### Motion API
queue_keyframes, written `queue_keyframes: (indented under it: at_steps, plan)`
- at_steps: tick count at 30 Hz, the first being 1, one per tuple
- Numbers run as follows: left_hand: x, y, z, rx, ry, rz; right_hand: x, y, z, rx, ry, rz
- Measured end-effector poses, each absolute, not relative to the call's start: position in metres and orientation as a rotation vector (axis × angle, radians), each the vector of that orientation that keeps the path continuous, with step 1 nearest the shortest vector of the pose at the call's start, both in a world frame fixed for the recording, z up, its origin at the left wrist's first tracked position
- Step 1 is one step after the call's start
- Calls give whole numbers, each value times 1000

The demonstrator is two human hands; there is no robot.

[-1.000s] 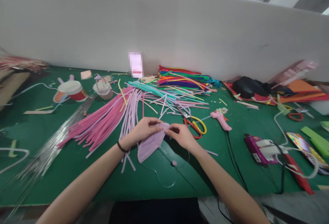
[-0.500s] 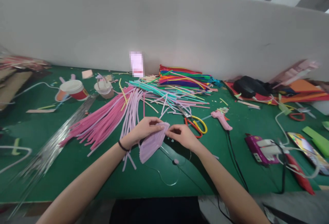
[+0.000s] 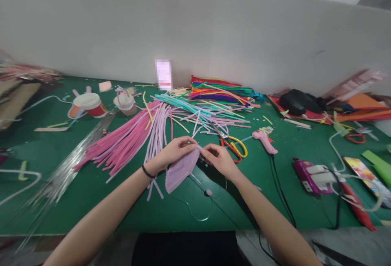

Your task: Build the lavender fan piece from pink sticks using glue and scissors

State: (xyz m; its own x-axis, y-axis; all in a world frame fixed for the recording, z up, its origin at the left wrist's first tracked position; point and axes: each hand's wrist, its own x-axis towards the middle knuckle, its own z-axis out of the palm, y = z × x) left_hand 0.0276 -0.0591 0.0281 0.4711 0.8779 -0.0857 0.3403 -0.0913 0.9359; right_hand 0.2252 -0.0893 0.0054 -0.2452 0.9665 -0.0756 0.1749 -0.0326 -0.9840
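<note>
My left hand (image 3: 171,155) and my right hand (image 3: 219,161) meet over the green table (image 3: 91,192), both pinching the top corner of a flat, ribbed lilac piece (image 3: 181,170) made of pipe cleaners laid side by side. The piece hangs down and to the left from that corner. The fingers of both hands are closed on it. A thin clear wire loop (image 3: 198,213) with a small pink bead (image 3: 209,192) lies on the table just below the piece.
Pink pipe cleaners (image 3: 122,143) fan out to the left, coloured ones (image 3: 214,95) are stacked at the back. Scissors (image 3: 232,148) and a pink glue gun (image 3: 265,140) lie right of my hands. Paper cups (image 3: 88,105), silver strips (image 3: 70,164), cables and a purple device (image 3: 308,174) surround them.
Both hands have drawn slightly closer together at the piece's top corner; the view has shifted a little. The piece stays held.
</note>
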Motion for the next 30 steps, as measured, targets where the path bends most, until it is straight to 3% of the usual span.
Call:
queue_keyframes:
  at_steps: [30]
  plan:
    - [23,-55,22,1511,1037,620,222,-89,10,-1317,-1480,1313]
